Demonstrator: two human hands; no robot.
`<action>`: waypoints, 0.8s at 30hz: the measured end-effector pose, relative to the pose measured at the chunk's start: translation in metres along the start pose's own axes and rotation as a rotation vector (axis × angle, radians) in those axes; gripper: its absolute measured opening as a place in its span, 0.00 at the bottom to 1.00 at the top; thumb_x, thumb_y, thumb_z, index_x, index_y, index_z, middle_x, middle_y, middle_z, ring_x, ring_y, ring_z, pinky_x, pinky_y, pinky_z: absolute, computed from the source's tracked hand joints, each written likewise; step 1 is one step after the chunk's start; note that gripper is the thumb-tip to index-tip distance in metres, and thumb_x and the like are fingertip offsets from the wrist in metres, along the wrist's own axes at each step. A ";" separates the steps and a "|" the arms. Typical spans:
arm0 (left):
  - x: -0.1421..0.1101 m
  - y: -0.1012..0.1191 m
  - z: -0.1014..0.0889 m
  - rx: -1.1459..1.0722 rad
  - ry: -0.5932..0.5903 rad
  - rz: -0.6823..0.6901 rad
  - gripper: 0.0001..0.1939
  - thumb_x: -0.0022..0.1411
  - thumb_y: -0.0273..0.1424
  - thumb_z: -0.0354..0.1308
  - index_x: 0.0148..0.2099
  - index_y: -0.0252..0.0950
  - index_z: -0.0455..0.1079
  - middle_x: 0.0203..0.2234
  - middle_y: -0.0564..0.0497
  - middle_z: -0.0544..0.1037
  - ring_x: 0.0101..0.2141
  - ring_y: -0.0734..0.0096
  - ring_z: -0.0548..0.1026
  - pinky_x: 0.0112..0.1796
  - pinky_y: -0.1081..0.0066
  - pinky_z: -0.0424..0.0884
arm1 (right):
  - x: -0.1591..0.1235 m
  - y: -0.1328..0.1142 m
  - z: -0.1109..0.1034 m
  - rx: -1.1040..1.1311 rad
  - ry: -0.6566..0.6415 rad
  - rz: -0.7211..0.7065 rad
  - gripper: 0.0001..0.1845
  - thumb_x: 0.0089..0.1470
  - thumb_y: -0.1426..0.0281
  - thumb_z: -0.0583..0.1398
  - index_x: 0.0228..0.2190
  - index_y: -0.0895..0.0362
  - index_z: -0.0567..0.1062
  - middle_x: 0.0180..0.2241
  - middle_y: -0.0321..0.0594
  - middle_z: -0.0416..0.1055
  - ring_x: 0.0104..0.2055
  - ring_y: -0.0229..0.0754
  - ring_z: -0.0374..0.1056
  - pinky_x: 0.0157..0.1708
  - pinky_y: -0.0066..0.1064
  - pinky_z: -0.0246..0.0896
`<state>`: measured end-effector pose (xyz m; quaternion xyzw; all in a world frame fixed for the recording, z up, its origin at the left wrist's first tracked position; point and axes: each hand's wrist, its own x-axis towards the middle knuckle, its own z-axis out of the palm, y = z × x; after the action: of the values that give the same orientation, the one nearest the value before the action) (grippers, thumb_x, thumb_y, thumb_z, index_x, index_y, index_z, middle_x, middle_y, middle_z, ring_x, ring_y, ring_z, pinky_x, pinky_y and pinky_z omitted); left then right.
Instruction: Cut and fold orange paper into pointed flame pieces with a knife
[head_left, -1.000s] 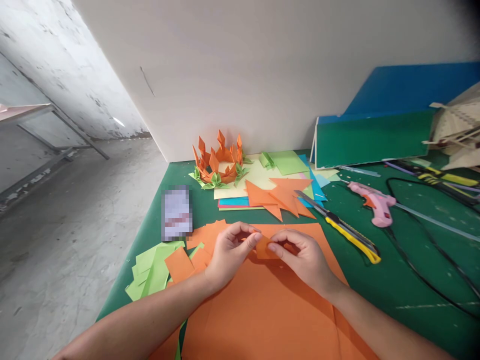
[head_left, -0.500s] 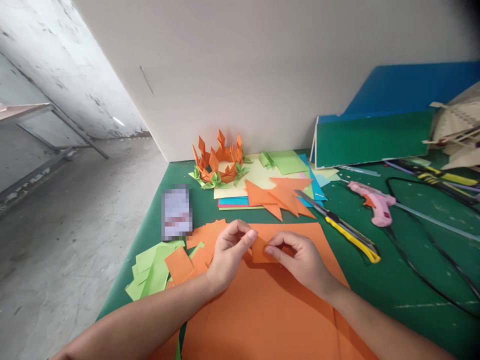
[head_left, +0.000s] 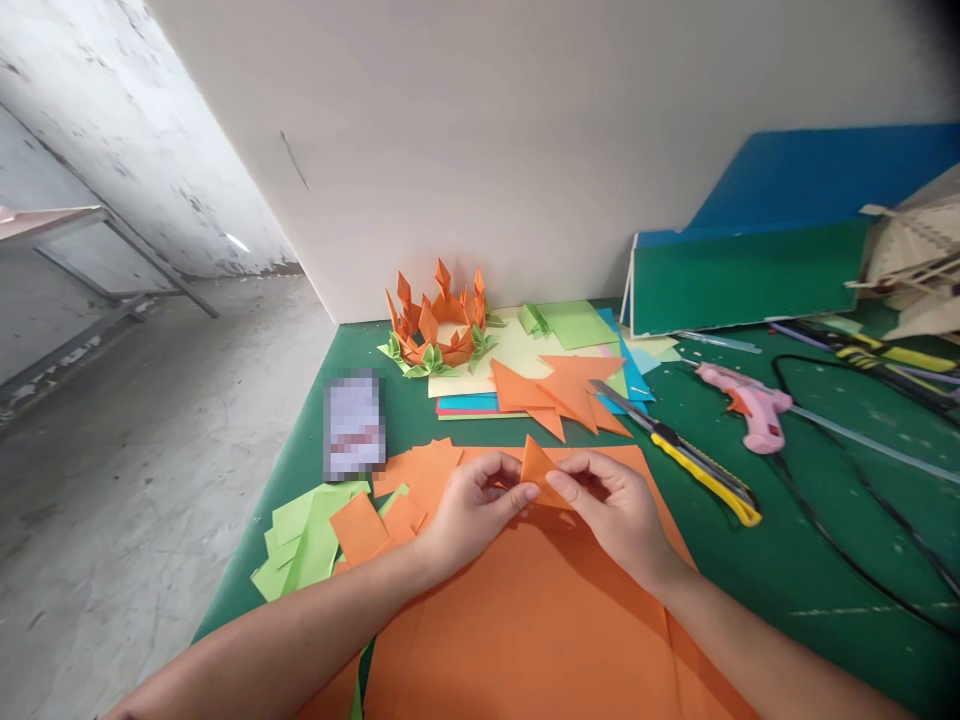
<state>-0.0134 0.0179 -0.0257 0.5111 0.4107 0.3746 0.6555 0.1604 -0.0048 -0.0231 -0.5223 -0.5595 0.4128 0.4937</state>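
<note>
A small orange paper piece (head_left: pixel 538 468), now showing a pointed triangular top, is pinched between both hands. My left hand (head_left: pixel 480 500) grips its left side between thumb and fingers. On its right side, my right hand (head_left: pixel 611 500) is closed the same way, thumb toward me. Both hands hover over a large orange paper sheet (head_left: pixel 540 620). Small orange paper squares (head_left: pixel 360 528) and light green paper pieces (head_left: pixel 311 545) lie in loose piles left of my left hand. Folded orange paper triangles (head_left: pixel 566 390) rest beyond my hands.
Behind stands an orange and green folded-paper crown (head_left: pixel 442 330). A yellow utility knife (head_left: pixel 697 470) and a pink glue gun (head_left: pixel 750 405) with its cord lie to the right. A pixelated flat object (head_left: pixel 354 425) sits near the left edge of the green table (head_left: pixel 750 600).
The orange paper piece has gone from a flat square-looking shape to one with a point upward. Both hands have drawn closer together, the left moving slightly right.
</note>
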 end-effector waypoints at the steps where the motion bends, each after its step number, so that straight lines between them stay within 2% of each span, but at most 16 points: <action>1: 0.000 0.000 0.000 0.005 0.008 -0.005 0.15 0.55 0.39 0.66 0.33 0.35 0.65 0.24 0.56 0.68 0.24 0.78 0.70 0.25 0.76 0.67 | 0.000 0.000 0.000 0.003 0.003 0.003 0.13 0.55 0.60 0.62 0.24 0.54 0.73 0.23 0.34 0.69 0.26 0.39 0.65 0.26 0.29 0.63; 5: 0.000 -0.001 -0.002 0.048 0.040 0.009 0.14 0.56 0.38 0.66 0.32 0.35 0.66 0.22 0.56 0.70 0.23 0.77 0.71 0.23 0.76 0.67 | 0.000 -0.001 0.000 0.026 -0.010 0.024 0.13 0.55 0.59 0.62 0.25 0.54 0.73 0.24 0.34 0.68 0.26 0.38 0.64 0.25 0.29 0.62; 9: 0.001 -0.001 -0.003 0.055 0.082 0.017 0.13 0.57 0.38 0.66 0.34 0.35 0.68 0.23 0.56 0.71 0.23 0.78 0.70 0.24 0.76 0.68 | -0.001 -0.001 0.000 0.074 -0.100 0.100 0.13 0.55 0.59 0.62 0.27 0.54 0.73 0.25 0.34 0.67 0.26 0.38 0.63 0.24 0.28 0.61; 15: 0.000 -0.002 -0.003 0.034 -0.008 -0.002 0.16 0.57 0.40 0.66 0.31 0.34 0.65 0.23 0.55 0.72 0.23 0.78 0.70 0.26 0.75 0.67 | 0.000 0.001 0.000 0.074 -0.096 0.080 0.14 0.56 0.60 0.62 0.24 0.55 0.71 0.23 0.32 0.64 0.24 0.36 0.60 0.23 0.27 0.58; 20: 0.002 -0.005 -0.006 -0.001 0.013 0.049 0.16 0.58 0.39 0.65 0.30 0.35 0.64 0.22 0.56 0.71 0.22 0.79 0.67 0.24 0.76 0.64 | -0.001 0.005 0.000 0.051 -0.154 0.103 0.13 0.57 0.59 0.62 0.28 0.55 0.74 0.24 0.35 0.68 0.26 0.38 0.63 0.24 0.28 0.58; 24: 0.003 -0.004 -0.006 0.011 0.000 0.134 0.13 0.59 0.36 0.65 0.31 0.34 0.67 0.26 0.55 0.71 0.29 0.77 0.69 0.31 0.75 0.67 | -0.001 0.006 0.000 0.011 -0.143 0.071 0.12 0.57 0.60 0.62 0.28 0.55 0.74 0.25 0.36 0.69 0.28 0.39 0.64 0.26 0.29 0.59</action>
<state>-0.0175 0.0219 -0.0309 0.5410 0.3778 0.4153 0.6261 0.1614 -0.0051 -0.0286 -0.5086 -0.5721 0.4693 0.4403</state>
